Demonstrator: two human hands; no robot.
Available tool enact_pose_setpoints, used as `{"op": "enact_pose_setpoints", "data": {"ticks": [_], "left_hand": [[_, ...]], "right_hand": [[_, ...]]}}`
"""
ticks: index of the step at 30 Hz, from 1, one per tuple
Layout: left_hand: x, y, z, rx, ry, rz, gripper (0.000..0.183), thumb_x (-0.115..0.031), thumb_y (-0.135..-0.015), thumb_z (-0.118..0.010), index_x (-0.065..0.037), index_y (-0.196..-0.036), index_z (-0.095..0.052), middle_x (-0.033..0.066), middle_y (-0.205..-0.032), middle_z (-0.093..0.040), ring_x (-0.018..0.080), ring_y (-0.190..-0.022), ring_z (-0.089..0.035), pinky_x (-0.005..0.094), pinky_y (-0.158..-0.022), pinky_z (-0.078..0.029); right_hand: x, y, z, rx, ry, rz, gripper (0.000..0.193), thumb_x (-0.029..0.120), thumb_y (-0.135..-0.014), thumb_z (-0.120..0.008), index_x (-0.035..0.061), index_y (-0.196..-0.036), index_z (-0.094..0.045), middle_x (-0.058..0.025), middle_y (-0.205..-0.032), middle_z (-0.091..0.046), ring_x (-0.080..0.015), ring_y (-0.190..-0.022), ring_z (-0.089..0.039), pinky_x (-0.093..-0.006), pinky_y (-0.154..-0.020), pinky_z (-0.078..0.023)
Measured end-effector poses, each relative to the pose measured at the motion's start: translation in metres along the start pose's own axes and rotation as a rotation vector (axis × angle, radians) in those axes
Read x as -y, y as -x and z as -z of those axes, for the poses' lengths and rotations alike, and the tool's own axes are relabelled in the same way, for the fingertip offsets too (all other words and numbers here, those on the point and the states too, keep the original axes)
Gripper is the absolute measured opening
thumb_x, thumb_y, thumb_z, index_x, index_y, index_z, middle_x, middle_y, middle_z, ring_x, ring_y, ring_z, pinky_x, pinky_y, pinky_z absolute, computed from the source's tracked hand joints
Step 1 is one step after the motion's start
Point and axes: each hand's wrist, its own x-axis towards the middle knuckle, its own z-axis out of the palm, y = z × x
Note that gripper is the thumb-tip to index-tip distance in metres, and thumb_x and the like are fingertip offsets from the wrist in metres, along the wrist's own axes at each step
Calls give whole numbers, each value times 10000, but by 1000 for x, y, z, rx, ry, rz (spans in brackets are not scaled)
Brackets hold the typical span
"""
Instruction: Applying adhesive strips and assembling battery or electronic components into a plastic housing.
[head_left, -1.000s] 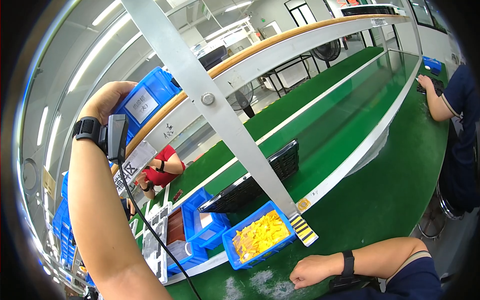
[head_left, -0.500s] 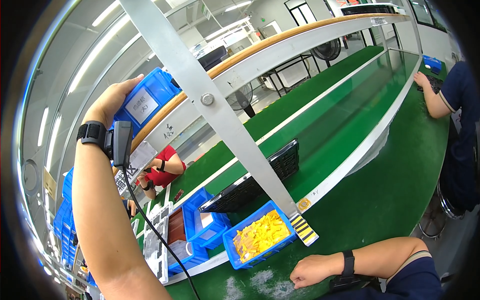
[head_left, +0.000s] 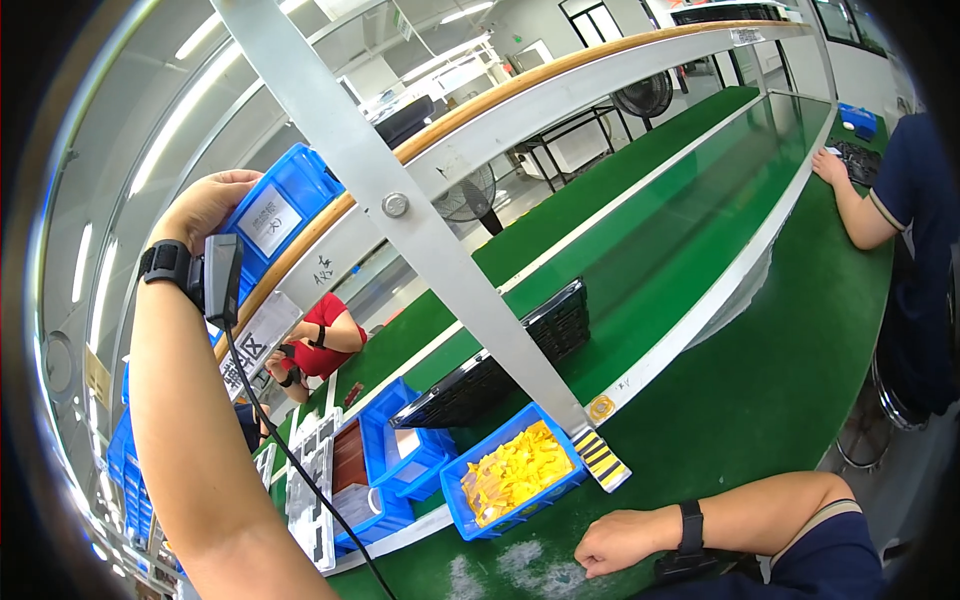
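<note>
My left hand (head_left: 208, 205) is raised at the left, closed around the back edge of a blue plastic bin (head_left: 285, 212) with a white label. The bin sits tilted on the wood-edged upper shelf (head_left: 330, 217), beside the metal post. Fingertips are partly hidden behind the bin. My right hand (head_left: 615, 541) rests on the green tabletop at the lower right, fingers curled into a loose fist with nothing visible in it. Just left of it stands a blue bin (head_left: 455, 500) full of small yellow pieces (head_left: 522, 472).
A slanted metal post (head_left: 400, 207) crosses in front of me. Behind the yellow pieces are more blue bins (head_left: 410, 468) and a black panel-like part (head_left: 490, 365). A cable (head_left: 300, 455) hangs from my left wrist. Co-workers sit at right (head_left: 900, 190) and beyond the shelf (head_left: 335, 335).
The view has shifted slightly. My left hand has drawn back a little along the bin's edge, and the bin looks slightly more tilted. My right hand stays on the table.
</note>
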Motion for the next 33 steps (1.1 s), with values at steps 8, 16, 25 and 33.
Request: {"op": "enact_pose_setpoints", "data": {"ticks": [8,16,25,33], "left_hand": [[7,-20,8,82,-53,53,322,-180,-785,-659,-19,-1059,-603,93,-905,-652,123,-711,-626,257,-628,-524],[7,-13,-9,25,-42,-22,314,-147,-809,-593,-42,-1105,-574,66,-924,-634,103,-748,-610,238,-666,-506],[-9,-6,-19,-16,-234,124,368,-231,-790,-582,-45,-1108,-592,88,-958,-638,134,-762,-620,271,-646,-508],[-12,-12,-19,-23,-290,204,272,-215,-769,-578,-34,-956,-658,93,-853,-654,147,-649,-611,293,-573,-497]], "right_hand": [[0,-1,1,-20,44,10,145,195,-730,-568,56,-693,-551,-107,-681,-574,-307,-692,-564,-419,-589,-436],[-3,-2,-4,-32,81,19,208,254,-780,-581,67,-703,-536,-90,-667,-578,-301,-685,-567,-418,-577,-431],[2,1,0,-3,15,-11,181,219,-747,-553,40,-732,-576,-134,-725,-593,-320,-720,-572,-415,-616,-447],[-3,1,-4,-46,53,29,221,268,-799,-575,68,-710,-537,-94,-673,-577,-306,-686,-565,-413,-572,-430]]}}
